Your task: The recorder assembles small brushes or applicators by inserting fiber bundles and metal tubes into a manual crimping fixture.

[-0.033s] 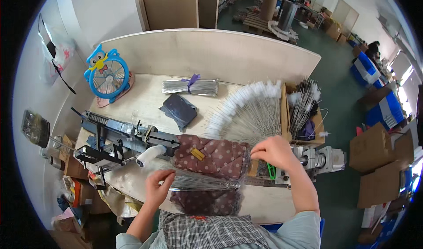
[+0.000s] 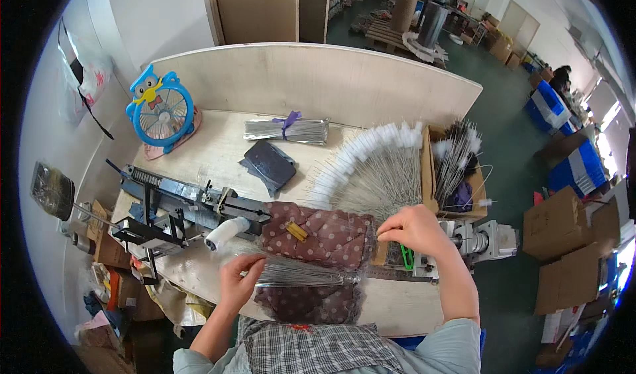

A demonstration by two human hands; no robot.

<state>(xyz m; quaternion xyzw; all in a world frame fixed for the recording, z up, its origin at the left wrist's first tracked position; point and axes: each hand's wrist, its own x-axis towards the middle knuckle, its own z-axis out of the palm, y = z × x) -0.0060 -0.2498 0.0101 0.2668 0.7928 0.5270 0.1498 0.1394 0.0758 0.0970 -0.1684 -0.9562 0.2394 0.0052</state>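
My left hand (image 2: 240,281) is closed in a pinch by the left end of a bundle of thin metal wires (image 2: 308,274). My right hand (image 2: 414,230) also pinches, just past the right edge of a brown polka-dot quilted cloth (image 2: 344,231). Anything between either hand's fingertips is too fine to make out. The wires lie across the cloth, with a small yellow piece (image 2: 296,231) resting above them. Behind my right hand, many thin wire-stemmed brushes with white tips (image 2: 371,168) are fanned out. A green-handled tool (image 2: 407,257) lies below that hand.
A metal bench fixture (image 2: 199,205) stands at left, with a white roll (image 2: 226,233) beside it. Farther back are a blue fan (image 2: 163,119), a tied wire bundle (image 2: 311,133) and a dark pad (image 2: 270,165). At right are a cardboard box of brushes (image 2: 480,205) and a motor-like machine (image 2: 487,240).
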